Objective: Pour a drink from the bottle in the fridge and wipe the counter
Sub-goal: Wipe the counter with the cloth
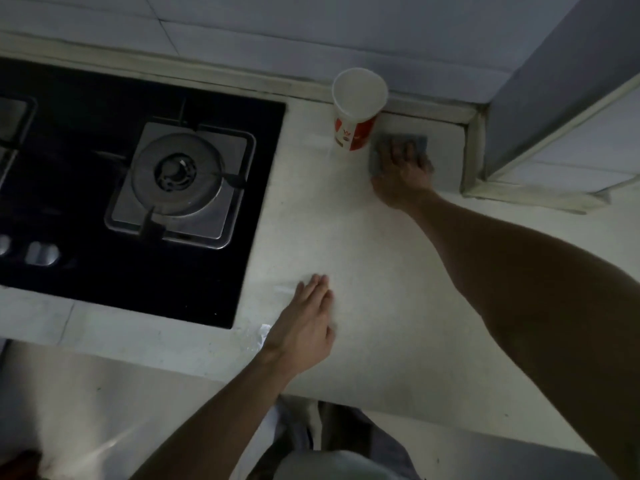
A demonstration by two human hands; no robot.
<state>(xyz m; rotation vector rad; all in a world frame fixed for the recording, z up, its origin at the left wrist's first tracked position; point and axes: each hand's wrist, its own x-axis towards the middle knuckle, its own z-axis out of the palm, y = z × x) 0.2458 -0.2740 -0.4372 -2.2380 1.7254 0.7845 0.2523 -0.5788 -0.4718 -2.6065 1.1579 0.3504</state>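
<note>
A red-and-white paper cup [358, 112] stands upright at the back of the pale counter [363, 244], close to the wall ledge. Just right of the cup, my right hand [403, 171] presses flat on a grey cloth [401, 142] that lies on the counter. The cloth's left edge is next to the cup's base. My left hand [304, 323] rests palm down on the counter near its front edge, fingers together, holding nothing. No bottle is in view.
A black glass gas hob [86, 188] with a steel burner [180, 181] and knobs fills the left side. A tiled wall runs along the back, and a boxed column [554, 109] juts out at the right. A small clear wrapper [259, 336] lies by the front edge.
</note>
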